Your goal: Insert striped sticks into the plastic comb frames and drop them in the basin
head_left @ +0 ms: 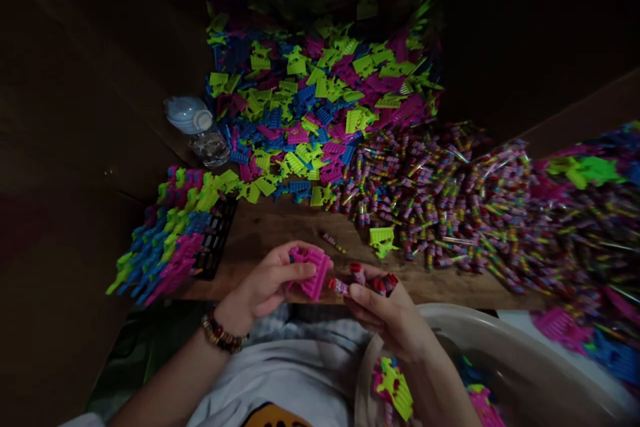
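So your left hand (267, 283) clamps a ridged pink plastic comb piece (311, 272), your right hand (383, 310) pinches a striped candy tube (340, 286), over the worn wooden board (280, 233).

Dim; light pools at centre, corners and top go near black. Neon plastic pile (320, 100) oversaturated. Right edge stretched, smeared. Left hand (265, 285), right hand (387, 313), their pink piece (313, 273) and small tubes (357, 272) slightly soft.

A pink comb-like piece (311, 272) — tilted — with a striped tube (340, 287) at its edge.
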Available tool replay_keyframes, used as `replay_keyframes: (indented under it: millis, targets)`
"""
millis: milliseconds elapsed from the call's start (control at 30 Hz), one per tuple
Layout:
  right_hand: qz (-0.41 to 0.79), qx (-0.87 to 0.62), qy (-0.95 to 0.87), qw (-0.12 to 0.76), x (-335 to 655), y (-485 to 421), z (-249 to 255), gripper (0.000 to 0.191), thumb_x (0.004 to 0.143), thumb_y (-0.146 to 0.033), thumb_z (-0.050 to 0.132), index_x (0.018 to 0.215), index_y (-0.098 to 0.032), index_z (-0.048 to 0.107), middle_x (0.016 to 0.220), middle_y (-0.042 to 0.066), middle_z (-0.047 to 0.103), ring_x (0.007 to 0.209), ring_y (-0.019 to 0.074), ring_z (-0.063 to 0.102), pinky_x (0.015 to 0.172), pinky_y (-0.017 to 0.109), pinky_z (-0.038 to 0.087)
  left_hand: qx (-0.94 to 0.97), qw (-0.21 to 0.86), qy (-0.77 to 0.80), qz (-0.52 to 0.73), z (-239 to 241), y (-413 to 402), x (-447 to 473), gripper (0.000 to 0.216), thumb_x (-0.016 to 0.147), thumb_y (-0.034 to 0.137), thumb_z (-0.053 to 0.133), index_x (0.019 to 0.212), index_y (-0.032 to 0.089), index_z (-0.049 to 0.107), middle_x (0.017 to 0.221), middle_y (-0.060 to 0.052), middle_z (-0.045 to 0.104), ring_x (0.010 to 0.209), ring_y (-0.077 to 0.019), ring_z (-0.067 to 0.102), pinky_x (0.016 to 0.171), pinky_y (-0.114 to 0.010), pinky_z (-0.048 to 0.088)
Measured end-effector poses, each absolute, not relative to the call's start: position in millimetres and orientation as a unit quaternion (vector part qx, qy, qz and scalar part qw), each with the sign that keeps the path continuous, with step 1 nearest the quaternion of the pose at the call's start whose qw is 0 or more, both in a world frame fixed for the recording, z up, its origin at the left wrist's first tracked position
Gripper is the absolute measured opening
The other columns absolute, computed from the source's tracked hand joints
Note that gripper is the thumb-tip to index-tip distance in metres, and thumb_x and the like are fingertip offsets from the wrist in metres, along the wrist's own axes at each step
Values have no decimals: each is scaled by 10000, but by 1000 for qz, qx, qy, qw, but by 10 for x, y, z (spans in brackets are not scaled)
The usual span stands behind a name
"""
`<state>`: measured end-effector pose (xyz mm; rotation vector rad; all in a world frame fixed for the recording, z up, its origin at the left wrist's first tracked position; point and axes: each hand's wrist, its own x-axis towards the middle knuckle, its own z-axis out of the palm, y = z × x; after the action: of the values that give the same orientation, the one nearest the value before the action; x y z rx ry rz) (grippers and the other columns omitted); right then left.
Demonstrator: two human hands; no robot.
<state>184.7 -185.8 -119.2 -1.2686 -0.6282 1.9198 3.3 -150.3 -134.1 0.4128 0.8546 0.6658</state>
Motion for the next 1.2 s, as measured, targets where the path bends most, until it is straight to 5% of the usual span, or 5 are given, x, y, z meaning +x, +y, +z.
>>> replay_keyframes:
  millis: [200, 600, 933, 1033, 1200]
  targets:
    - [658, -579, -303, 374, 1849, -1940, -1127, 373, 640, -461, 746, 685, -168, 519, 465, -65, 443, 383, 25, 238, 374, 164, 130, 186, 812, 435, 342, -1319, -1557, 89, 366, 588, 247, 812, 902, 156, 648, 813, -32, 692, 613, -117, 613, 540, -218, 524]
    - [341, -700, -490, 392, 1612, -2205, -915, 179, 773, -356, 568, 775, -192, 638, 592, -1, 621, 494, 128, 518, 497, 209, 408, 487, 602, 500, 386, -1037, -1669, 136, 151, 733, 171, 683, 880, 206, 699, 887, -14, 731, 815, -133, 656, 722, -181, 494]
    - [639, -591, -345, 350, 1847, -2062, -1196, 309, 684, -454, 673, 684, -182, 528, 480, -64, 445, 393, 52, 288, 373, 176, 215, 366, 782, 409, 297, -1357, -1553, 27, 310, 669, 289, 739, 926, 145, 641, 798, -42, 691, 618, -133, 622, 546, -226, 508]
    - [619, -629, -351, 314, 1849, -1923, -1456, 348, 699, -511, 628, 733, -181, 523, 476, -55, 485, 353, 49, 266, 352, 179, 192, 508, 653, 489, 276, -1562, -1436, 39, 389, 716, 283, 695, 1075, 162, 605, 982, -88, 689, 808, -198, 652, 689, -307, 536]
    - [437, -691, -505, 276, 1818, -1786, -1733, 208, 705, -364, 572, 646, -167, 607, 566, 45, 579, 526, 163, 485, 499, 266, 379, 759, 178, 574, 251, -1777, -1019, 59, 337, 859, 272, 531, 1177, 170, 572, 1222, -119, 599, 1184, -267, 481, 1003, -434, 391]
